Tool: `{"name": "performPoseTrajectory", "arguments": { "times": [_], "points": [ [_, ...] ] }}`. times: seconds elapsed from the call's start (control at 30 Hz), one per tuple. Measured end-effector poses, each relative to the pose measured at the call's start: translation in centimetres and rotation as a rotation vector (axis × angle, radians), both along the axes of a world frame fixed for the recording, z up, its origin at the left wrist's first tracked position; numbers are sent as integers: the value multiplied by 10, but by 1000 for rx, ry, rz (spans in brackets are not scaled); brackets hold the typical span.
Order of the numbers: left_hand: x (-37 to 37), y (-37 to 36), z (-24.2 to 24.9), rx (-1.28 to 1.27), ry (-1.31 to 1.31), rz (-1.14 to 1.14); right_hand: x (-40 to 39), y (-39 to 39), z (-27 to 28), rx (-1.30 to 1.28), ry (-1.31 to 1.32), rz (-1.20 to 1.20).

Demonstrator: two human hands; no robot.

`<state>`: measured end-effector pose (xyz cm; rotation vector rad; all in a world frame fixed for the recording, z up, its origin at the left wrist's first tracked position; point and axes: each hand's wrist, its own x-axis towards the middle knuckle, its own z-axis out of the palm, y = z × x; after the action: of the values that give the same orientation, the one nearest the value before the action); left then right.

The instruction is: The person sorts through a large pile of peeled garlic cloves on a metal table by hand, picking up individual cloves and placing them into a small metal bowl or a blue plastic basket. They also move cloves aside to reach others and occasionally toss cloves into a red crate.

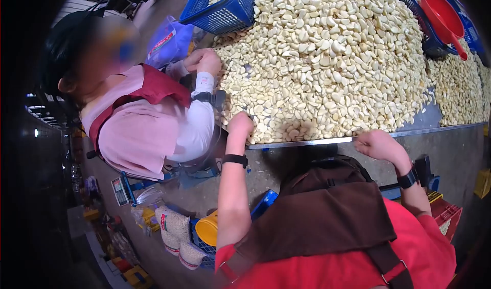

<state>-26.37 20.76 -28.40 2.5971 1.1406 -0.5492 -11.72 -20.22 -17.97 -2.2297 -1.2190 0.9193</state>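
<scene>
Left hand (241, 126): fingers curled, at pale clove pile (332, 59), pinch can't tell | right hand (379, 145): fingers bent, by desk (429, 117) edge, pinch can't tell

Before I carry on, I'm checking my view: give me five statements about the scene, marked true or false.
1. The left hand is at the pale pile. True.
2. The right hand holds the red scoop. False: the red scoop lies at upper right, apart from it.
3. Both the wearer's wrists bear dark bands. True.
4. The purple bag lies beside the right hand. False: the purple bag is at upper left.
5. The co-worker's hands are at the pile's left side. True.
</scene>
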Motion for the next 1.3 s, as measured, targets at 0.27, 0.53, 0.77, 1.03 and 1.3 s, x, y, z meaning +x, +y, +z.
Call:
{"name": "performPoseTrajectory", "arguments": {
  "times": [0.27,0.53,0.77,1.03,1.3],
  "points": [
    [11,16,2,62,-795,219,-19,158,-16,188,-287,224],
    [-23,-29,35,305,125,-338,-43,265,-90,185,-508,361],
    [-41,-11,48,273,-319,155,-50,268,-96,168,-501,294],
    [-17,-32,59,439,-41,-233,-43,263,-71,106,-304,216],
    [5,-14,20,250,226,-331,-25,228,-41,167,-170,-15]
  ]
}}
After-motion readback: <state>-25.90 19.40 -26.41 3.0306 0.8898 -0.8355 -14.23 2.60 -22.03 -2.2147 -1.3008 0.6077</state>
